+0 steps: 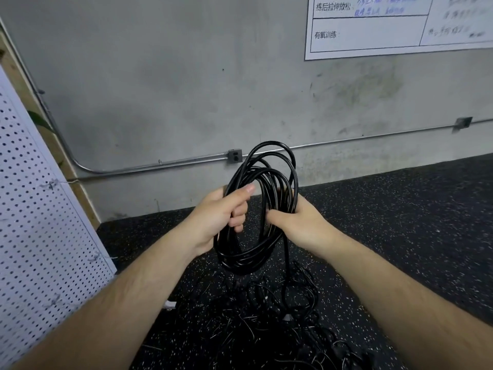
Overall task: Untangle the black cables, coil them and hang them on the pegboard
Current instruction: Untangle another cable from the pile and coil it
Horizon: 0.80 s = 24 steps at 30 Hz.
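Observation:
A black cable coil [257,180] of several loops hangs upright in front of me. My left hand [218,214] grips the coil's left side, thumb pressed over the strands. My right hand [296,217] holds the right side, fingers curled round the loops. One strand drops from the coil down to a tangle of black cables [280,303] on the floor below. The white pegboard [40,209] leans at the left edge of view.
Speckled black rubber floor [400,222] runs to a grey concrete wall [186,89]. A metal conduit with an outlet box [235,156] crosses the wall low down. A white chart [386,25] hangs at upper right. A small white object [170,304] lies by my left forearm.

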Each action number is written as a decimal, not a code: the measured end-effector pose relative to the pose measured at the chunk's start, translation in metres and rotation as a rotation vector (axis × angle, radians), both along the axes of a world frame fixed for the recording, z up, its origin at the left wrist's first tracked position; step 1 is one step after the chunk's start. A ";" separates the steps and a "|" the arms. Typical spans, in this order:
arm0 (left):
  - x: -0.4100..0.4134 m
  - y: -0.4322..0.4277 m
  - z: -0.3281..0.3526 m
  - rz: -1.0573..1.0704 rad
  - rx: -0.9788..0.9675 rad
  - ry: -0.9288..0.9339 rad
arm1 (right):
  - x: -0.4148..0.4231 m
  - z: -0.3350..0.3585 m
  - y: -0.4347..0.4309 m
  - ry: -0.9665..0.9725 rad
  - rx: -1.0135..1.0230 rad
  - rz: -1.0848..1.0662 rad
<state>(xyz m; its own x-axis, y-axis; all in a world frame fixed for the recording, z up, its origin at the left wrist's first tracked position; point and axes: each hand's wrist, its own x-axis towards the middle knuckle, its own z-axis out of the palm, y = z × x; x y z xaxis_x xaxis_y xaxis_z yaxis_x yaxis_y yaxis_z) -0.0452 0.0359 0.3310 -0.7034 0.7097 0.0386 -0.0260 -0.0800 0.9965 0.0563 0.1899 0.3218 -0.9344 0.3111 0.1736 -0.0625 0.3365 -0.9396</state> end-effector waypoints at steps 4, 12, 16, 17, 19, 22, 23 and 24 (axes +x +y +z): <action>0.002 -0.002 0.005 -0.065 -0.017 -0.076 | 0.000 0.002 -0.005 -0.039 0.117 0.013; 0.002 -0.002 -0.002 -0.086 0.105 -0.124 | -0.002 -0.008 -0.004 -0.112 -0.043 0.011; 0.001 -0.001 -0.002 -0.116 0.122 -0.090 | 0.000 -0.005 0.000 -0.054 -0.280 0.148; 0.001 -0.001 -0.002 -0.109 0.089 -0.032 | 0.000 -0.004 -0.002 -0.021 -0.377 0.168; 0.000 0.001 -0.005 -0.063 -0.011 0.128 | -0.003 -0.001 -0.007 0.076 -0.473 0.105; 0.001 0.006 -0.009 0.034 -0.149 0.320 | -0.009 -0.003 -0.011 0.122 -0.287 -0.115; 0.004 0.007 -0.010 0.068 -0.181 0.369 | -0.010 -0.004 -0.012 0.109 -0.196 -0.160; 0.006 0.008 -0.009 0.112 -0.206 0.412 | -0.010 -0.005 -0.013 0.099 -0.124 -0.178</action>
<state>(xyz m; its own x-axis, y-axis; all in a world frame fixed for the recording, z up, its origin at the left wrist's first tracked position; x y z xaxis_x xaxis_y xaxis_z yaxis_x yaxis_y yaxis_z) -0.0390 0.0437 0.3216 -0.7317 0.6526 0.1969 0.3721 0.1403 0.9175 0.0460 0.1773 0.3171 -0.8431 0.4944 0.2116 -0.1063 0.2324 -0.9668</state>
